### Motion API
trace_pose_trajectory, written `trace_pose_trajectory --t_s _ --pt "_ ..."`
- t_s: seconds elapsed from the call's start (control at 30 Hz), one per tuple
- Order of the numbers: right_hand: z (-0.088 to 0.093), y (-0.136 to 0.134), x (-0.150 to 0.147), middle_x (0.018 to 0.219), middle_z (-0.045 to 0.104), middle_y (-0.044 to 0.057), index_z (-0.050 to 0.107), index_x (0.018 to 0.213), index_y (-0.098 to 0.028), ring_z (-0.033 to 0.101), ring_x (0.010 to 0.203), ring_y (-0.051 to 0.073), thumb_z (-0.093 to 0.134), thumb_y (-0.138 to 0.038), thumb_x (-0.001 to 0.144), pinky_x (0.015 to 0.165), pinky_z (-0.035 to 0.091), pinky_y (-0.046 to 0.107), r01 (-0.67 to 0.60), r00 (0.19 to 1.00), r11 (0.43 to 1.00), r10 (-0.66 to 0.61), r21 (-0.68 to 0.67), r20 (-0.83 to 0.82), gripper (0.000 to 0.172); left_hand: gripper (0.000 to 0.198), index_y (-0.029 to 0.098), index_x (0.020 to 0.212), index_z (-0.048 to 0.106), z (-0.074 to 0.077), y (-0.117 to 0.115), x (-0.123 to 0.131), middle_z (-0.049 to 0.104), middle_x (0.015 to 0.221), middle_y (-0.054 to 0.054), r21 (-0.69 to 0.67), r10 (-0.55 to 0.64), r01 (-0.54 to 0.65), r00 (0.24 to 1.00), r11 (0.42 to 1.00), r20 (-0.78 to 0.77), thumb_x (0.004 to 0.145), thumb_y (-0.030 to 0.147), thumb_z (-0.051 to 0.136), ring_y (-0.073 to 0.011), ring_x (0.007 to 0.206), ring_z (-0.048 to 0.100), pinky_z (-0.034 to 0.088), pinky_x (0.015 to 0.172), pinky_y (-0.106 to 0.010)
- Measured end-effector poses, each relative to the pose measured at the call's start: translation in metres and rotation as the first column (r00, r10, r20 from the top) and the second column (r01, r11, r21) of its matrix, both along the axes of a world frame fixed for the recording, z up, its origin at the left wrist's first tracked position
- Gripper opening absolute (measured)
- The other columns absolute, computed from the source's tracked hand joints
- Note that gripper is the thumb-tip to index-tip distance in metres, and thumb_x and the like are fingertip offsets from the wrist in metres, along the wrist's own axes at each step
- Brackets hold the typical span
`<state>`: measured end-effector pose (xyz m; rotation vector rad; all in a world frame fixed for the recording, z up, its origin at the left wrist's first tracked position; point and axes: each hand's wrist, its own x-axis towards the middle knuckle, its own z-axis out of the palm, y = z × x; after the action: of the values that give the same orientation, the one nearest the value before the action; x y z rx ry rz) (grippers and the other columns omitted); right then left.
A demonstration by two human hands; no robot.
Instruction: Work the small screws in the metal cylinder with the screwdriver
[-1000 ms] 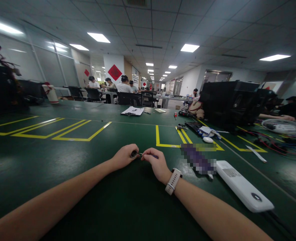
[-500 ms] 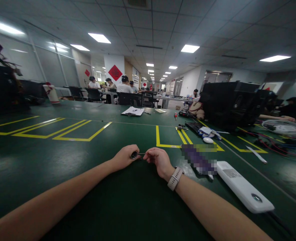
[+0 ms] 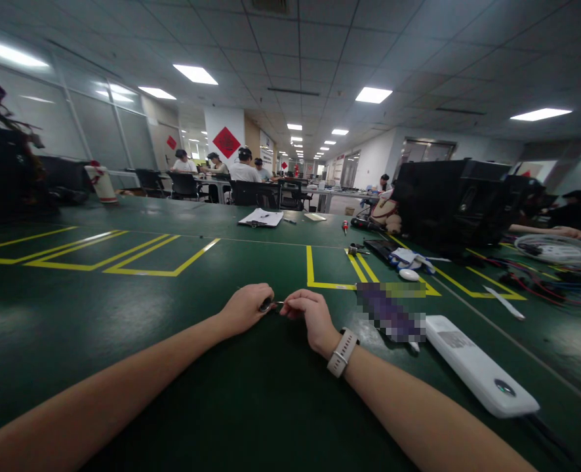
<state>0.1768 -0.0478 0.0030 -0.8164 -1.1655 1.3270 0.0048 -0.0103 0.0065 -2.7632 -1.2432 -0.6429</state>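
Note:
My left hand (image 3: 248,309) is closed round a small dark cylinder (image 3: 265,305) with a shiny metal rim; most of it is hidden in the fingers. Just to its right, my right hand (image 3: 311,316) pinches a thin metal rod (image 3: 280,303), which points toward the cylinder. Whether the rod touches the cylinder I cannot tell. Both hands are low over the green tabletop (image 3: 275,393). On the right wrist is a light watch strap (image 3: 342,354).
To the right lie a white power bank (image 3: 480,364) with a cable, a blurred purple packet (image 3: 391,311), a white oval object (image 3: 408,275) and gloves (image 3: 411,259). A clipboard (image 3: 261,217) lies ahead. Black cases (image 3: 450,203) stand at the back right. Several people sit beyond.
The cylinder has turned in my left hand, so its round end shows less. My right hand has tilted slightly and shifted a little left with the rod.

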Motion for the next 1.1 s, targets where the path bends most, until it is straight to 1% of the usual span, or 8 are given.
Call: trace_pose_trajectory --t_s 0.17,0.33,0.43,0.6,0.73,0.83,0.93,1.1 --pt "-0.004 0.010 0.004 0.051 0.063 0.002 0.060 0.056 -0.014 0.050 0.046 0.011 0.051 -0.015 0.059 0.049 0.037 0.024 -0.030 0.998 0.996 0.024 -0.086 -0.064 0.009 0.009 0.017 0.073 0.052 0.002 -0.001 0.000 0.054 0.071 -0.001 -0.012 -0.023 0.023 1.000 1.000 -0.015 0.080 0.023 0.051 -0.0152 0.066 0.051 0.037 0.060 -0.026" --pt "-0.004 0.012 0.005 0.049 0.063 0.003 0.061 0.055 -0.013 0.049 0.043 0.011 0.053 -0.017 0.058 0.047 0.036 0.023 -0.044 0.995 0.991 0.032 -0.125 -0.089 0.008 0.009 0.017 0.072 0.052 0.002 0.000 0.000 0.054 0.072 -0.001 -0.022 -0.053 0.053 0.999 0.998 -0.007 0.080 0.023 0.052 -0.0151 0.067 0.051 0.037 0.063 -0.026" --pt "-0.002 0.011 0.004 0.048 0.063 0.003 0.060 0.054 -0.013 0.048 0.042 0.010 0.054 -0.017 0.057 0.046 0.035 0.023 -0.039 0.995 0.990 0.026 -0.132 -0.101 0.008 0.009 0.018 0.071 0.052 0.001 0.002 0.000 0.054 0.071 0.000 -0.026 -0.048 0.048 0.999 0.998 0.014 0.079 0.023 0.053 -0.0148 0.067 0.051 0.037 0.063 -0.026" --pt "-0.002 0.008 0.004 0.046 0.060 0.002 0.059 0.053 -0.013 0.047 0.042 0.010 0.053 -0.017 0.056 0.045 0.034 0.023 0.002 0.990 0.992 -0.020 -0.126 -0.142 0.008 0.008 0.018 0.071 0.050 -0.001 0.005 -0.002 0.054 0.071 0.000 -0.036 0.023 -0.020 0.996 0.999 0.085 0.077 0.023 0.052 -0.0148 0.067 0.051 0.038 0.060 -0.026" --pt "-0.003 0.008 0.005 0.046 0.057 -0.001 0.057 0.054 -0.015 0.045 0.044 0.010 0.052 -0.018 0.058 0.046 0.033 0.023 0.092 0.974 0.988 -0.115 -0.124 -0.194 0.007 0.009 0.018 0.070 0.047 0.001 0.008 -0.004 0.054 0.070 0.000 -0.052 0.133 -0.126 0.977 0.991 0.165 0.077 0.024 0.049 -0.0154 0.066 0.052 0.040 0.059 -0.027" --pt "-0.004 0.009 0.006 0.048 0.056 -0.001 0.057 0.055 -0.016 0.046 0.047 0.010 0.052 -0.017 0.058 0.047 0.034 0.023 0.161 0.960 0.979 -0.185 -0.126 -0.209 0.006 0.005 0.018 0.072 0.048 0.002 0.009 -0.005 0.055 0.070 -0.001 -0.080 0.206 -0.194 0.960 0.978 0.188 0.071 0.020 0.052 -0.0160 0.065 0.053 0.041 0.060 -0.028" --pt "-0.004 0.009 0.006 0.049 0.056 -0.001 0.058 0.057 -0.016 0.047 0.048 0.011 0.052 -0.016 0.058 0.047 0.034 0.024 0.205 0.951 0.971 -0.227 -0.124 -0.209 0.006 0.010 0.017 0.077 0.051 0.003 0.009 -0.005 0.057 0.076 -0.002 -0.119 0.228 -0.209 0.959 0.971 0.170 0.067 0.018 0.053 -0.0171 0.069 0.054 0.042 0.060 -0.028" --pt "-0.004 0.008 0.005 0.049 0.056 -0.001 0.059 0.057 -0.016 0.048 0.049 0.012 0.053 -0.016 0.057 0.048 0.034 0.024 0.229 0.947 0.966 -0.249 -0.116 -0.201 0.006 0.015 0.016 0.081 0.056 0.007 0.007 -0.001 0.060 0.080 -0.005 -0.170 0.213 -0.193 0.971 0.966 0.108 0.077 0.025 0.046 -0.0182 0.072 0.055 0.042 0.061 -0.029"
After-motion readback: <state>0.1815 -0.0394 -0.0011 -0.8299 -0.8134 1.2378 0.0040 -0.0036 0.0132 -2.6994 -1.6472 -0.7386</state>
